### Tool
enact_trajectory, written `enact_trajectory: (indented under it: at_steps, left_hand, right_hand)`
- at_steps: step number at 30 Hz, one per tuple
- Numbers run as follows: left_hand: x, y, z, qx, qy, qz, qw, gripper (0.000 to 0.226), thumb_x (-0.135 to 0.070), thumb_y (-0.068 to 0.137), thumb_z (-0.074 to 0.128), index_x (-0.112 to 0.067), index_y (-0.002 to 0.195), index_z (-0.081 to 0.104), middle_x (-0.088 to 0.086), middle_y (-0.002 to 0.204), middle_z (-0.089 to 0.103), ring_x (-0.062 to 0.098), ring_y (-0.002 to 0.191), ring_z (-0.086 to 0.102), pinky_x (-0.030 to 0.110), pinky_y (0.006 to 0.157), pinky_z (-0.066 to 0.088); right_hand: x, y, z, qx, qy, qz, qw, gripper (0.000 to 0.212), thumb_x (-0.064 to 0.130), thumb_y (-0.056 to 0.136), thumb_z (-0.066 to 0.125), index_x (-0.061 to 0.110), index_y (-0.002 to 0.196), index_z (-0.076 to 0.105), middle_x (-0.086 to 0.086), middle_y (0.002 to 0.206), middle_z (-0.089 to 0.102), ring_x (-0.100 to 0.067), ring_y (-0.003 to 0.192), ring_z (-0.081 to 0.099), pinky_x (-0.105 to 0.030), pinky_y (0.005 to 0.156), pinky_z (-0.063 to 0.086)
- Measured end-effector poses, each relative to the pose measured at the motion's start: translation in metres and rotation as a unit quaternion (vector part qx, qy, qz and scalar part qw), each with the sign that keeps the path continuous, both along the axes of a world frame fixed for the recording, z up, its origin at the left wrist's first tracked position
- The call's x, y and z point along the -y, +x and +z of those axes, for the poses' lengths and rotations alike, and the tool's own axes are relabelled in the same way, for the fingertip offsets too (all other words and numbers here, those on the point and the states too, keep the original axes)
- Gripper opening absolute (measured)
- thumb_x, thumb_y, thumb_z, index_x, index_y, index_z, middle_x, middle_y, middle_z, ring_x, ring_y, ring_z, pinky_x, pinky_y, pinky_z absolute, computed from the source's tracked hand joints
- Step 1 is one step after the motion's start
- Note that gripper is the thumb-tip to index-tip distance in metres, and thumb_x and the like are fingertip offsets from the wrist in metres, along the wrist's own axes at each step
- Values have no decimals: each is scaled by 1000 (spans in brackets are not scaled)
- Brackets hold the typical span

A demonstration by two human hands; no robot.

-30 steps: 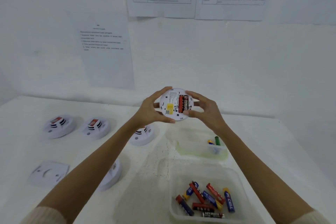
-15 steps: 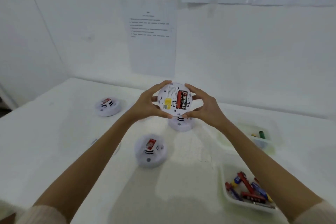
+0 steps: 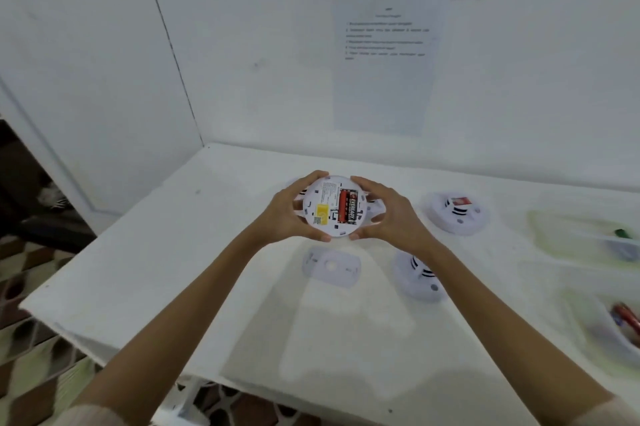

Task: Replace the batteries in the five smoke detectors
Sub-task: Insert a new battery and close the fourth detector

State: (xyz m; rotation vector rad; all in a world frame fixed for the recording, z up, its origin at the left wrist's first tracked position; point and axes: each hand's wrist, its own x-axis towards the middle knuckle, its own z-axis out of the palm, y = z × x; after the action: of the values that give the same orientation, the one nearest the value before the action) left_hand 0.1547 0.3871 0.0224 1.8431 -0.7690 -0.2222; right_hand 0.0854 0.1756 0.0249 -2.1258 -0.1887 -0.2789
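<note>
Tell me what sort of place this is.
Probably a staged work or test bench: a white table in a white-walled corner, printed sheets on the wall, detectors and battery tubs laid out.

We were at a lab-like test station: plain white table (image 3: 166,252), white partition walls (image 3: 249,45), printed instruction sheet (image 3: 384,58) taped up, plastic tray (image 3: 602,334) of loose batteries (image 3: 626,319).

both arms outstretched, left hand (image 3: 284,215) and right hand (image 3: 393,216) with fingers curled round the smoke detector (image 3: 329,204) between them
</note>
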Motion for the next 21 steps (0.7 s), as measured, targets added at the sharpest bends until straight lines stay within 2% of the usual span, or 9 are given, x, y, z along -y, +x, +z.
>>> enact_trajectory:
  at_steps: [4, 8, 11, 18, 21]
  left_hand:
    - [-28, -4, -13, -19, 4, -10, 1000, 101, -6, 50, 90, -23, 137, 42, -6, 136, 48, 18, 116, 54, 26, 76, 56]
    - [-44, -9, -22, -46, -2, -9, 999, 100, 0, 51, 89, -25, 136, 43, -3, 130, 53, 21, 108, 59, 24, 72, 56]
    - [-52, -12, -26, -59, -8, -14, 998, 101, -5, 47, 90, -28, 134, 44, -4, 128, 55, 20, 108, 60, 25, 73, 56]
    - [-59, -18, -30, -63, -1, -7, 998, 99, -15, 45, 87, -28, 133, 46, -9, 127, 54, 17, 111, 56, 25, 77, 56]
    - [-61, -18, -33, -65, 0, 0, 998, 98, -13, 45, 89, -28, 132, 47, -8, 128, 54, 17, 111, 56, 24, 76, 56]
  right_hand:
    - [-28, -3, -12, -24, -25, 1, 999, 93, 17, 57, 87, 27, 137, 40, 2, 134, 48, -16, 112, 49, -32, 79, 53]
    - [-44, -9, -19, -31, -46, -9, 998, 94, 18, 58, 87, 27, 138, 39, 7, 133, 46, -14, 111, 48, -31, 79, 51]
    - [-52, -14, -20, -38, -48, -12, 998, 93, 16, 59, 86, 25, 138, 38, 8, 126, 45, -12, 107, 46, -28, 79, 49]
    - [-58, -16, -34, -57, -91, -6, 994, 94, 33, 61, 85, 31, 139, 34, 4, 131, 51, -18, 112, 47, -43, 90, 47]
    - [-56, -18, -38, -78, -119, 2, 990, 102, 34, 61, 85, 30, 143, 25, -1, 133, 47, -20, 116, 41, -41, 98, 39]
